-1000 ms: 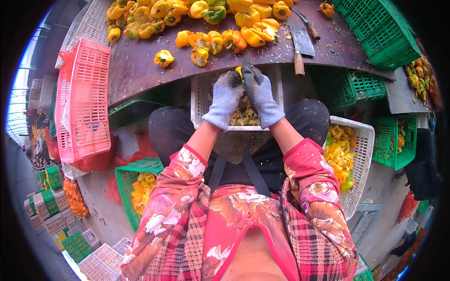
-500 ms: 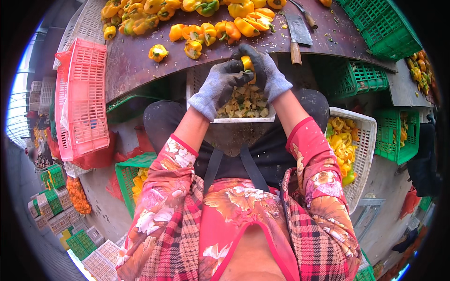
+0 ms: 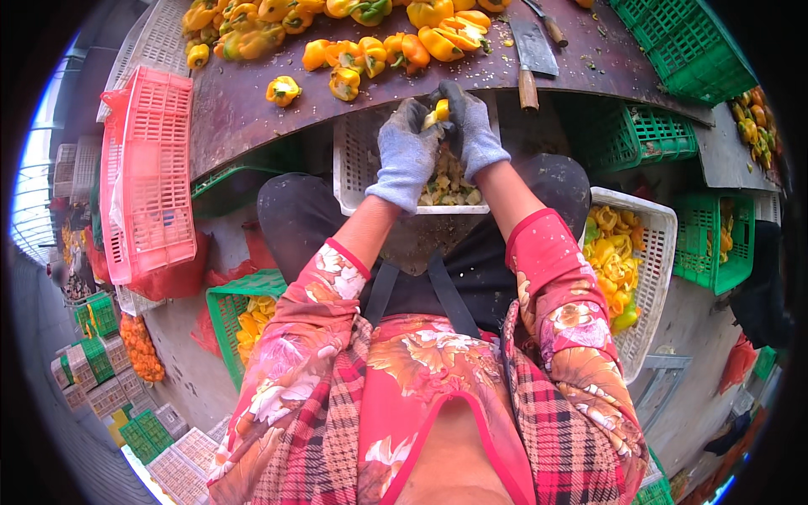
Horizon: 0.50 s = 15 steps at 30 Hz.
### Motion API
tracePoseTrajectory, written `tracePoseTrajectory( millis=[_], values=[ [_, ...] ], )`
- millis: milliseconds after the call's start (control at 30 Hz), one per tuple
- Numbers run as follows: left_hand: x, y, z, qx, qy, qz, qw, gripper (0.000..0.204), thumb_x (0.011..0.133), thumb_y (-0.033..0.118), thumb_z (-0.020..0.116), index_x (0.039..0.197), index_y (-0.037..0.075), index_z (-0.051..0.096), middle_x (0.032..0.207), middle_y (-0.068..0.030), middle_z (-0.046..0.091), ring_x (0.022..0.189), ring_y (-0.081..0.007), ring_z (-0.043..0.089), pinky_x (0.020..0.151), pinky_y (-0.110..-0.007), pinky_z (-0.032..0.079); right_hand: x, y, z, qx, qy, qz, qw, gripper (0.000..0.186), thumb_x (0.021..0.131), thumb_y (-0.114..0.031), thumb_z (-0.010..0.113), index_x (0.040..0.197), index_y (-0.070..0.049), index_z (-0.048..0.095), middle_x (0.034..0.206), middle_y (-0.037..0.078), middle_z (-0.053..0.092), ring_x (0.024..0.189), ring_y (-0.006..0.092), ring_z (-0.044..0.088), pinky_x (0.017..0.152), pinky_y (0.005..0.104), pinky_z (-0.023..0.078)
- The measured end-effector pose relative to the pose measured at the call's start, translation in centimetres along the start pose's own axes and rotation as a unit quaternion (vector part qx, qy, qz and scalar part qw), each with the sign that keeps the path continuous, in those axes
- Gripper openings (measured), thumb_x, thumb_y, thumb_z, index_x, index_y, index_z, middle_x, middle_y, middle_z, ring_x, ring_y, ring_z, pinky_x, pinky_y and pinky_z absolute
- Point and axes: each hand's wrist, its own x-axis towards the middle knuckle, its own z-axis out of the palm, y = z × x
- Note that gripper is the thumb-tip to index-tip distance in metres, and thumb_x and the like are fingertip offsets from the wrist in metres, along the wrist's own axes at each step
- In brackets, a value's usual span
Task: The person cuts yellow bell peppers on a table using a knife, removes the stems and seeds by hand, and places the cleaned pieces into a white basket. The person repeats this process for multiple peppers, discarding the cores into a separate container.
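Note:
Both my hands wear grey knit gloves with dark palms. Between them, just off the table's front edge, is a small yellow bell pepper (image 3: 441, 110). My left hand (image 3: 407, 145) has its fingers closed at the pepper's left side, with a pale piece showing at the fingertips. My right hand (image 3: 468, 124) wraps round it from the right, so most of the pepper is hidden. Below the hands stands a white crate (image 3: 350, 164) with pale and green pepper cores (image 3: 449, 182) in it. Several cut yellow peppers (image 3: 370, 55) lie on the table beyond.
On the brown table (image 3: 244, 118) are a heap of yellow peppers (image 3: 252, 34) and a cleaver (image 3: 534, 52). A white crate of yellow peppers (image 3: 613, 261) stands at my right, a green crate (image 3: 225, 313) at my left. Pink crates (image 3: 151, 177) stand farther left.
My hands have drawn closer together round the pepper. The left hand has shifted right and turned more upright, and less of the pepper shows.

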Motion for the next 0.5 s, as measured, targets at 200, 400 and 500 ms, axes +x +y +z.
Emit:
tracePoseTrajectory(
  millis=[200, 400, 500],
  values=[
    [0.7, -2.8, -3.2, -0.210, 0.067, -0.085, 0.972, 0.019, 0.078, 0.002, 0.070, 0.092, 0.002, 0.056, 0.088, -0.0045, 0.060, 0.074, -0.0111, 0.058, 0.063, -0.024, 0.047, 0.6, 0.6, -1.7, 0.088, -0.035, -0.005, 0.996, 0.026, 0.089, -0.024, 0.049, 0.092, 0.000, 0.056, 0.080, 0.009, 0.057, 0.062, 0.0207, 0.057, 0.054, 0.0365, 0.052],
    [-0.5, -1.2, -6.6, -0.036, -0.040, 0.108, 0.993, 0.050, 0.077, -0.005, 0.065, 0.125, 0.003, 0.051, 0.114, -0.0045, 0.056, 0.111, -0.0165, 0.052, 0.090, -0.028, 0.045, -0.2, -0.3, -1.7, 0.204, -0.267, 0.124, 0.934, 0.029, 0.095, -0.026, 0.040, 0.101, -0.002, 0.057, 0.090, 0.012, 0.063, 0.077, 0.0272, 0.064, 0.067, 0.0400, 0.055],
    [0.5, 3.7, -5.6, -0.173, -0.152, 0.162, 0.959, 0.048, 0.077, -0.001, 0.065, 0.123, 0.005, 0.054, 0.118, -0.0072, 0.055, 0.114, -0.0227, 0.051, 0.097, -0.035, 0.042, 1.6, 1.3, -2.6, -0.088, -0.349, -0.144, 0.922, 0.030, 0.095, -0.025, 0.039, 0.106, -0.005, 0.058, 0.089, 0.010, 0.065, 0.079, 0.0216, 0.064, 0.067, 0.0361, 0.054]
  ],
)
